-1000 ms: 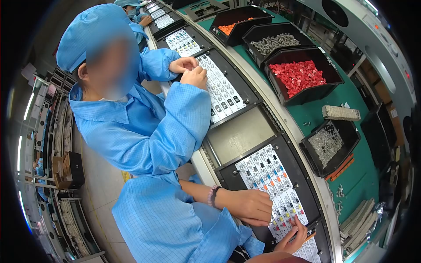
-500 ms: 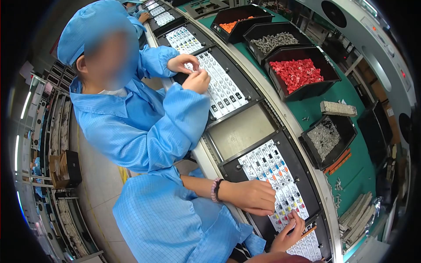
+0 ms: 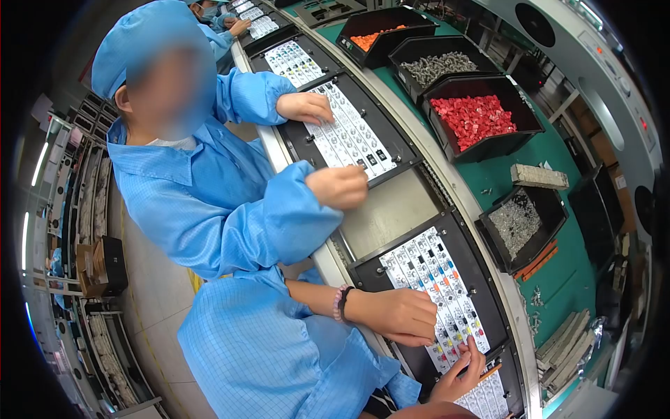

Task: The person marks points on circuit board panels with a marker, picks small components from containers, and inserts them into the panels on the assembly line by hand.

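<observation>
My left hand (image 3: 401,315), with a pink beaded bracelet and a dark band on its wrist, lies over the lower part of a white circuit board panel (image 3: 413,260). Its fingers are curled together and their tips are hidden beneath the hand. My right hand (image 3: 460,373) reaches in from below. One finger is stretched to the panel's lower right corner, close to small yellow and red components (image 3: 472,329), and its thumb is apart from that finger. Rows of black, blue and orange components stand on the panel, which sits in a black carrier (image 3: 481,279).
A co-worker in blue has both hands (image 3: 335,183) near another panel (image 3: 349,129). Across the rail stand black bins with red parts (image 3: 474,119), grey parts (image 3: 440,68), orange parts (image 3: 368,40) and clear small parts (image 3: 515,218). Grey strips (image 3: 569,349) lie farther down the green bench.
The co-worker's hands have moved apart; one now hovers over the carrier's lower edge. My left hand has barely moved, and my right finger has shifted slightly up along the panel.
</observation>
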### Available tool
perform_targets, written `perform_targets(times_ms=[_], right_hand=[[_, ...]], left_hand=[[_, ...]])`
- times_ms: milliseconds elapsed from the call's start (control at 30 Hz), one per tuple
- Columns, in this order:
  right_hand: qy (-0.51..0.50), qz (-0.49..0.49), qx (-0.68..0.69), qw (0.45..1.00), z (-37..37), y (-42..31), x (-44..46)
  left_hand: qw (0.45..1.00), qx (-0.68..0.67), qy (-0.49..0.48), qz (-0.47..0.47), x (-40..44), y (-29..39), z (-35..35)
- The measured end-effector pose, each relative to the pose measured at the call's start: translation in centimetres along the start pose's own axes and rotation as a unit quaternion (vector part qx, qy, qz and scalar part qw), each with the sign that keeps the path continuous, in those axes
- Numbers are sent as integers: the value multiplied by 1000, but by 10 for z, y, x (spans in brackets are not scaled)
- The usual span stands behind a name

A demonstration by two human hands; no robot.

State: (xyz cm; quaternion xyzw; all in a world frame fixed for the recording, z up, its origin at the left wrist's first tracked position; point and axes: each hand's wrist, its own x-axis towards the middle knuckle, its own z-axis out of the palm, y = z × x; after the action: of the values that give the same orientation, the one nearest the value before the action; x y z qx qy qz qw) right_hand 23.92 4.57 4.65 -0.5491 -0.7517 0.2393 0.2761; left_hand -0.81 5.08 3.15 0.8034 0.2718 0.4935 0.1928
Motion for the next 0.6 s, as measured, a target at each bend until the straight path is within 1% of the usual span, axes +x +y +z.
perform_targets(times_ms=[167,467,600], right_hand=[[26,5,27,999,3,-3,1],[26,-14,14,999,0,2,0],[2,-9,1,1000,-3,7,-1]], left_hand=[[1000,-6,2,-1,0,0,0],[1000,-8,6,1,1,-1,2],[1000,-8,0,-5,2,-1,1]])
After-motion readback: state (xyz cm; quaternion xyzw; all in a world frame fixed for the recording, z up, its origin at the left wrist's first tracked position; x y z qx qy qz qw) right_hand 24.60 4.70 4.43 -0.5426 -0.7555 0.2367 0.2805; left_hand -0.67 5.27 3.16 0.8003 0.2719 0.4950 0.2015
